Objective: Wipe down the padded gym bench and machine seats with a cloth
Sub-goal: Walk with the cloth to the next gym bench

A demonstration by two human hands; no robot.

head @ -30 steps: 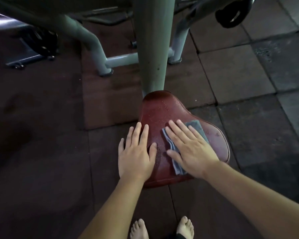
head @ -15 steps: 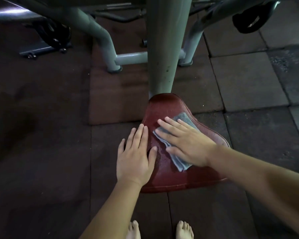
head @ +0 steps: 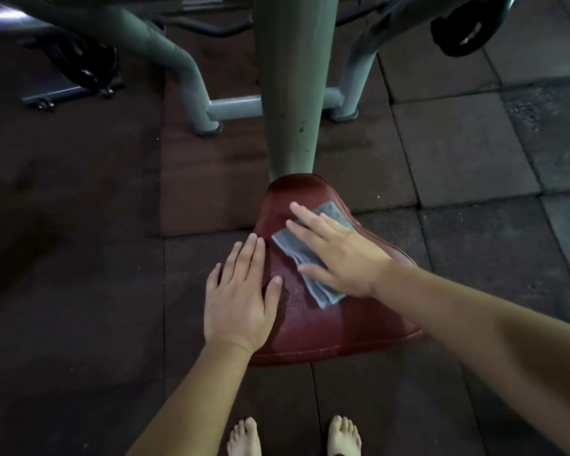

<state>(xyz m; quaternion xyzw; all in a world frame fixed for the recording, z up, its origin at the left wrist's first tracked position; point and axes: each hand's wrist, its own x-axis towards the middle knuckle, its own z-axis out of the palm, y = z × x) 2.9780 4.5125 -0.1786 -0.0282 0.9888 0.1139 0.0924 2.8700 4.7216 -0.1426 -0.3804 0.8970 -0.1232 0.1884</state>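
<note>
One cloth [head: 324, 291] under right hand [head: 343, 258]

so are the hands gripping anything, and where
Nothing gripped: right hand presses the middle of the cloth onto the seat; left hand rests on its edge.

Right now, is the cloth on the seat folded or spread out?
Folded. The cloth shows stacked, layered edges at its near end, just past the right hand that presses it flat on the red seat.

much of the cloth [head: 324, 291] beneath the right hand [head: 339, 255]; feet [head: 344, 437] partly off-frame
</note>
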